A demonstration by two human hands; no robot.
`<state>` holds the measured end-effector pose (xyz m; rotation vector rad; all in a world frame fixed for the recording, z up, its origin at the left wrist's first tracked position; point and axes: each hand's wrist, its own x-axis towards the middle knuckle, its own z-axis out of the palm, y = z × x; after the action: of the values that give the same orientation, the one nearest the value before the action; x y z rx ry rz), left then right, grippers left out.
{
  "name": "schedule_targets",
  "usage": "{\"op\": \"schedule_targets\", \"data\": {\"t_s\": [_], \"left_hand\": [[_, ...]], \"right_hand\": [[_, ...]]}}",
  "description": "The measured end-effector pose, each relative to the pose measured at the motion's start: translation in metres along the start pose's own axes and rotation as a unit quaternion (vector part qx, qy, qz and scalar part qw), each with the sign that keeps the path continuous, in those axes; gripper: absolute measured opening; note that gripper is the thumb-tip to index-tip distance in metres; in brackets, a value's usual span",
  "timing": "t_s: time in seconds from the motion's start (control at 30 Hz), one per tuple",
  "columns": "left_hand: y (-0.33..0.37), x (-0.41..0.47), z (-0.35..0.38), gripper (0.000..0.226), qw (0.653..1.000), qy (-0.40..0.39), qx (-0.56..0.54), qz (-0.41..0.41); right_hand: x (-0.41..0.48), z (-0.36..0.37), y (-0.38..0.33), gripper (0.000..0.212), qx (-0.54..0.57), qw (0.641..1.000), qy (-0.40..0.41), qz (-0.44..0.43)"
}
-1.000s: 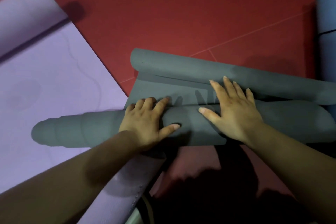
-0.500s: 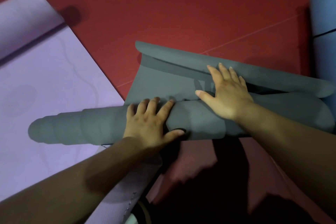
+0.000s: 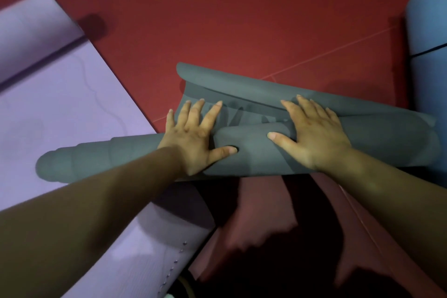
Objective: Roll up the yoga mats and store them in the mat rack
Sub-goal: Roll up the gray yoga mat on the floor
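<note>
Grey yoga mat (image 3: pixel 254 152) on red floor (image 3: pixel 242 7), nearly rolled; left end telescoped onto purple mat (image 3: pixel 60 104). Left hand (image 3: pixel 193 138), right hand (image 3: pixel 314 138): grip flat, pressing roll, clasping nothing. Risk: uneven push deepening cone; curled far edge creasing underneath.

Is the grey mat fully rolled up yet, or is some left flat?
Partly rolled. A short flat stretch of the grey mat lies beyond the roll, its far edge curled up.
</note>
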<state>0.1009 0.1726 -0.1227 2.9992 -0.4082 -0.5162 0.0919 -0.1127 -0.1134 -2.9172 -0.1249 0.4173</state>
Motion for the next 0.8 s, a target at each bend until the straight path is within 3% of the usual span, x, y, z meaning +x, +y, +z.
{"op": "schedule_targets", "data": {"t_s": [0.1, 0.27, 0.37, 0.43, 0.63, 0.8], "left_hand": [[-0.003, 0.014, -0.005, 0.117, 1.0, 0.001, 0.003, -0.006], [-0.002, 0.028, -0.017, 0.108, 0.998, -0.047, 0.043, 0.003], [0.003, 0.028, -0.023, 0.102, 0.996, -0.022, 0.079, 0.044], [0.015, 0.026, -0.023, 0.1, 0.995, -0.015, 0.08, 0.064], [0.045, 0.017, -0.003, 0.098, 0.999, -0.008, 0.03, 0.01], [0.044, 0.009, 0.0, 0.094, 0.999, -0.023, 0.042, 0.016]], "right_hand": [[0.003, 0.002, 0.001, 0.098, -0.001, 0.999, 0.048, -0.002], [0.018, -0.001, -0.002, 0.098, -0.03, 0.999, 0.037, 0.022], [0.023, -0.002, -0.002, 0.099, -0.022, 0.999, 0.03, 0.031], [0.029, -0.005, -0.001, 0.101, -0.004, 0.999, 0.004, 0.039], [0.069, -0.015, -0.006, 0.103, 0.011, 0.986, -0.126, 0.108], [0.088, -0.019, -0.003, 0.103, 0.015, 0.978, -0.168, 0.125]]}}
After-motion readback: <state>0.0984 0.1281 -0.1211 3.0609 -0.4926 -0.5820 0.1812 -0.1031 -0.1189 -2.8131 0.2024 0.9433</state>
